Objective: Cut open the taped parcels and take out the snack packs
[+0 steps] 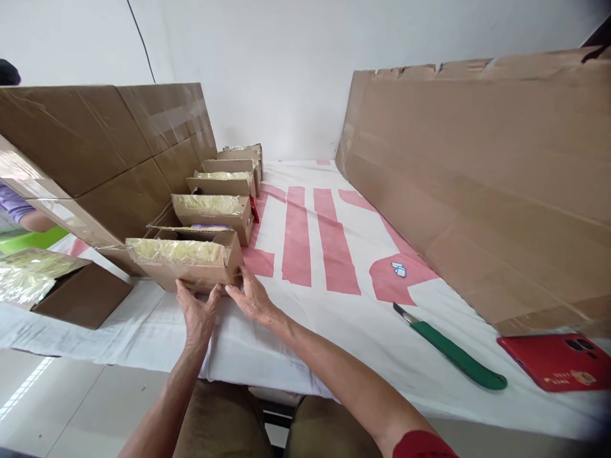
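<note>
A small brown cardboard box (191,275) stands nearest me in a row, with pale yellow stuffing under clear tape along its top. My left hand (196,315) presses its fingers and thumb to the lower front of that box. At its right front corner, my right hand (252,298) grips with the thumb in front and fingers on the side. The two thumbs almost meet. Behind it in the row is another box (210,213) with similar yellow stuffing, and more such boxes run back toward the wall. Most of the nearest box's interior is hidden.
A green-handled knife (458,356) and a red phone (556,361) lie at the right. Large cardboard sheets stand at the left (138,140) and right (477,178). Another small box (81,296) sits at the far left. Someone's purple sleeve (14,202) shows beyond.
</note>
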